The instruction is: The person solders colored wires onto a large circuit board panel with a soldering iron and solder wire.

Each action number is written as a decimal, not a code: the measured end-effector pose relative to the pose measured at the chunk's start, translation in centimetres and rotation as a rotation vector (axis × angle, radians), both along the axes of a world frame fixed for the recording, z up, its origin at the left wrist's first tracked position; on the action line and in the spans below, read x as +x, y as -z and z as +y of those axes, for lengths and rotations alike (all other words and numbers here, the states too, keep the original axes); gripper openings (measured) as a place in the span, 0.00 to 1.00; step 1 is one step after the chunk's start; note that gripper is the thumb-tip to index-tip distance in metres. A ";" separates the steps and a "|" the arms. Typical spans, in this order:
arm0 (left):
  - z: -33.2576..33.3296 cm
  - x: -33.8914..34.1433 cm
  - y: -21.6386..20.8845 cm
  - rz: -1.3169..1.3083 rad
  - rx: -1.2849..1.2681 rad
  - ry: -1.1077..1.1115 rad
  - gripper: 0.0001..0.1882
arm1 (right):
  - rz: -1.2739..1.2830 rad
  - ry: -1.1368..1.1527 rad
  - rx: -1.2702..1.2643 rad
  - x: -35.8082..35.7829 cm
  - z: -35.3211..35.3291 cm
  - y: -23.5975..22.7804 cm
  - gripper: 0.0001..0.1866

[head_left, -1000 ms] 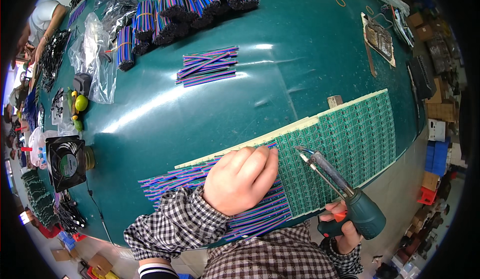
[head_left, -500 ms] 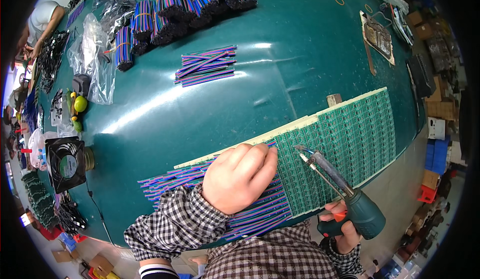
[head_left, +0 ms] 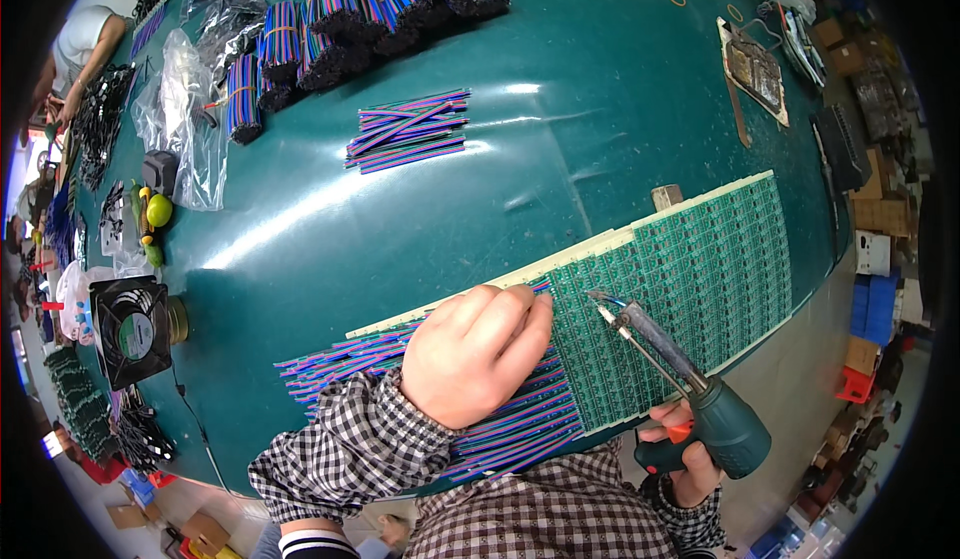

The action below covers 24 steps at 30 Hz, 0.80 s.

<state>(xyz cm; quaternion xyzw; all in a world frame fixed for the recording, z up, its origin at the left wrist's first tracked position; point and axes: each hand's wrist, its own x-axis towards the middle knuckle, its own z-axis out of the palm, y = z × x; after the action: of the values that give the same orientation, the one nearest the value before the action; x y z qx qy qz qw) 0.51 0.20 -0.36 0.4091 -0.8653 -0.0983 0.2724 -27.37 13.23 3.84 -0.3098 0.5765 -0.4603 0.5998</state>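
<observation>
Presently, toward near edge of worktop [head_left: 470,219]: right hand [head_left: 697,471] clamped round soldering gun [head_left: 735,427], aimed across circuit boards [head_left: 690,279]; left hand [head_left: 476,354] over striped wires [head_left: 515,444], grip hidden, cannot tell.

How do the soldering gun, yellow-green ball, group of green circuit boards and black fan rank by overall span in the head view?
Largest to smallest, as they look:
1. group of green circuit boards
2. soldering gun
3. black fan
4. yellow-green ball
</observation>
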 end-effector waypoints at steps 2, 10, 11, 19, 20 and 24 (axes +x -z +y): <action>0.0 -0.2 -0.3 0.014 0.015 -0.011 0.19 | 0.012 0.005 0.002 0.0 0.1 0.0 0.35; 0.1 -0.2 -0.4 0.019 0.008 -0.012 0.20 | 0.015 -0.013 0.000 0.0 0.1 -0.1 0.35; 0.1 -0.2 -0.3 0.016 -0.002 -0.012 0.20 | 0.015 -0.014 -0.003 0.0 0.1 -0.1 0.35; 0.3 -0.3 -0.3 0.008 -0.026 -0.019 0.21 | 0.102 -0.061 -0.115 0.1 0.2 0.4 0.35; 0.3 -0.3 -0.3 0.009 -0.029 -0.022 0.21 | 0.106 -0.072 -0.103 0.1 0.2 0.3 0.35; 0.4 -0.4 -0.2 0.001 -0.040 -0.030 0.21 | 0.119 -0.063 -0.094 0.1 0.3 0.4 0.37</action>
<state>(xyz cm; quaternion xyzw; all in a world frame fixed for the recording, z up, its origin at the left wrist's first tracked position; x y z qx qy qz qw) 0.06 0.55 -0.21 0.4164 -0.8608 -0.0773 0.2822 -27.27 13.52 3.43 -0.3824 0.5791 -0.4485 0.5633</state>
